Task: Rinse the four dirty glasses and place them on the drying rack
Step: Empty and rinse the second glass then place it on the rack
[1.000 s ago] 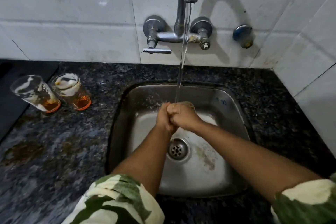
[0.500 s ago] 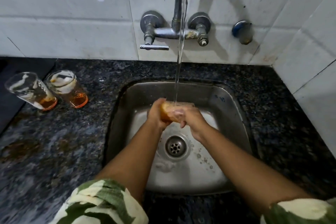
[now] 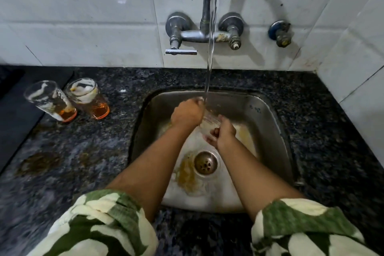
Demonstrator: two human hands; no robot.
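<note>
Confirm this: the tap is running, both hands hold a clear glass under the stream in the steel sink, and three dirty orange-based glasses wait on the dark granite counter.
One thing is wrong: the head view shows two dirty orange-based glasses on the dark granite counter, not three. The rest stands.

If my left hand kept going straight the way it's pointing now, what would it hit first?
The left hand points up and to the right, toward the water stream and the glass it already grips. Past those, likely the sink's back wall, though depth is unclear.
</note>
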